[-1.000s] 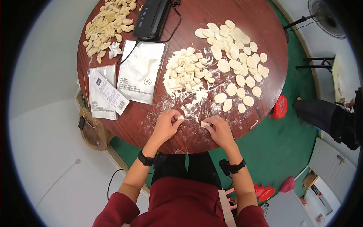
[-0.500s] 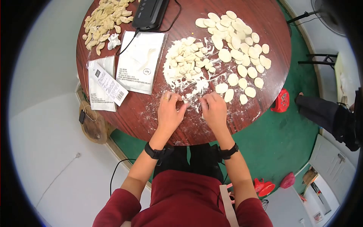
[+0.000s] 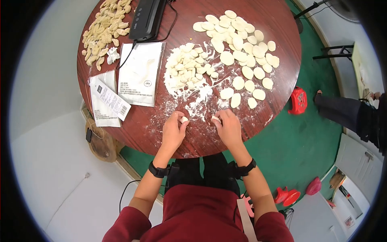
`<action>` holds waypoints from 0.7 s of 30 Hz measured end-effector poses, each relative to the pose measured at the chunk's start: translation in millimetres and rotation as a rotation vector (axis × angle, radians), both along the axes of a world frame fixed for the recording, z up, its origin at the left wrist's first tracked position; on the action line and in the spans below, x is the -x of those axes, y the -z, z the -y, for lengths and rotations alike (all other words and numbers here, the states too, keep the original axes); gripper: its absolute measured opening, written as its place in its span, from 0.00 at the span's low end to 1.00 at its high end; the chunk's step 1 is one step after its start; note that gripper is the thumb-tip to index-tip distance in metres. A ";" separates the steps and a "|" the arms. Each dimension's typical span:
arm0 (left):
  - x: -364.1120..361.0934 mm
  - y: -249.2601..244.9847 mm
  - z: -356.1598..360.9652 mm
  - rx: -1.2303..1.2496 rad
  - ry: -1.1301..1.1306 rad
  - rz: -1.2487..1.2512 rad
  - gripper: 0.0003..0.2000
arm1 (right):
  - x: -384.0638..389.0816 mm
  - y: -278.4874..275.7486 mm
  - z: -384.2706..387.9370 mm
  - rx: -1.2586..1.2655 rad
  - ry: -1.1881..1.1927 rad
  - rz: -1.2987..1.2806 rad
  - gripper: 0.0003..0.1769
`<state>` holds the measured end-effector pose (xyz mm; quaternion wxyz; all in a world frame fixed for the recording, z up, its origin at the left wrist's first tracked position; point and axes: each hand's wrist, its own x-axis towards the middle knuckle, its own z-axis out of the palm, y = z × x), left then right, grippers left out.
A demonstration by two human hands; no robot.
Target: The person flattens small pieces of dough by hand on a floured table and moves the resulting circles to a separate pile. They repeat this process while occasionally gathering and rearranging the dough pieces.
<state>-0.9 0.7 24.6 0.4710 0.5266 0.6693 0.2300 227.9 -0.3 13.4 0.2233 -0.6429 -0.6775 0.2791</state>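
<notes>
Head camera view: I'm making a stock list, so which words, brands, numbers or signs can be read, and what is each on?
Larger flat white packet: lines of small Chinese print and a round stamp, too small to read surely.
Smaller flat white packet: small print, unreadable.
White paper tag with a dark square: barcode and fine print, unreadable.
Long black device: pale logo, too blurred.

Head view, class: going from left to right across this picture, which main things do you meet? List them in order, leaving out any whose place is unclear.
Dumplings → black machine → left hand → right hand → red stool → another person's leg.
</notes>
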 end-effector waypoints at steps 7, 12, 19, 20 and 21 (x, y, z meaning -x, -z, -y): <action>11.7 1.4 -13.8 -0.308 0.158 -0.491 0.15 | 1.1 -9.1 -39.5 -0.141 0.137 0.034 0.09; -13.5 -3.6 -36.9 -0.468 0.027 -0.477 0.17 | 37.2 0.5 -51.8 -0.268 0.111 0.193 0.13; -32.3 32.0 -51.6 -0.543 0.090 -0.660 0.31 | 54.8 31.3 -41.4 -0.153 -0.005 0.340 0.29; -32.4 38.4 -50.2 -0.543 0.085 -0.658 0.31 | 53.1 34.5 -39.6 -0.154 -0.009 0.343 0.29; -33.3 40.8 -50.2 -0.549 0.091 -0.658 0.32 | 51.6 34.7 -39.5 -0.158 -0.017 0.339 0.30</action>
